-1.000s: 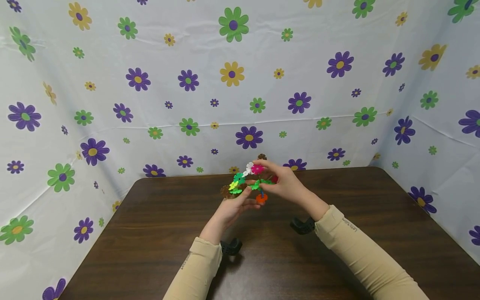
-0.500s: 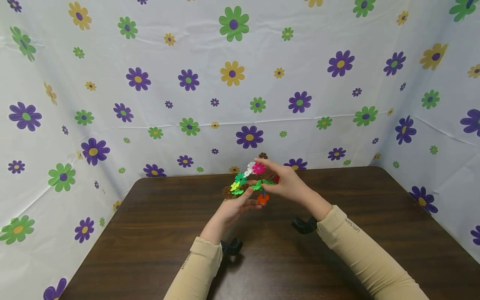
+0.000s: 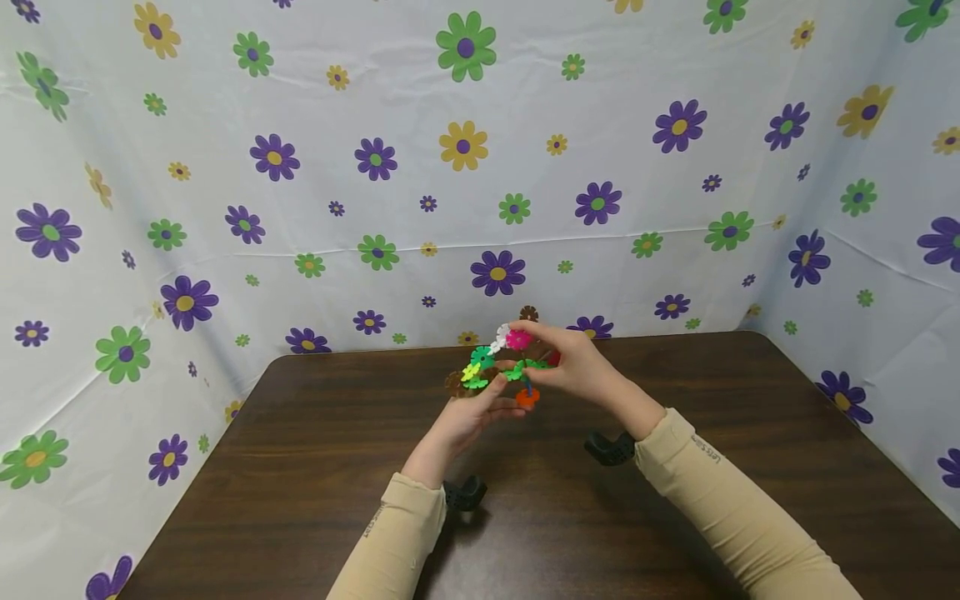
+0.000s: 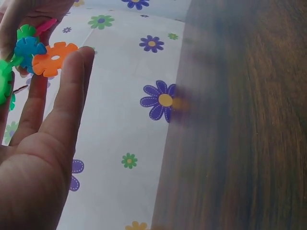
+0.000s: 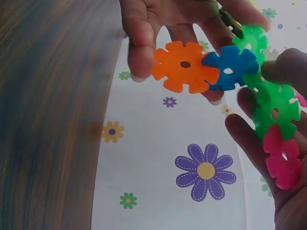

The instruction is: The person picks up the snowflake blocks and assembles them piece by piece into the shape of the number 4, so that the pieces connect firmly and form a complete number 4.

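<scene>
Several notched plastic discs joined into one piece hang above the table between both hands. In the head view its white disc (image 3: 502, 332) and pink disc (image 3: 518, 339) are at the top, with a teal disc (image 3: 482, 357) and yellow disc (image 3: 470, 372) to the left. My left hand (image 3: 467, 419) holds the joined discs from below left, its fingers beside the orange disc (image 5: 183, 66). My right hand (image 3: 577, 367) pinches a green disc (image 5: 276, 110) between thumb and fingers. A blue disc (image 5: 230, 68) links orange to green. Some discs are partly hidden behind the fingers.
The dark wooden table (image 3: 337, 467) extends below the hands. A white flower-printed cloth (image 3: 420, 100) stands along its back and sides. Black wrist mounts (image 3: 465, 493) hang under both forearms.
The joined discs have shifted very slightly to the right with both hands. The grip of each hand looks the same.
</scene>
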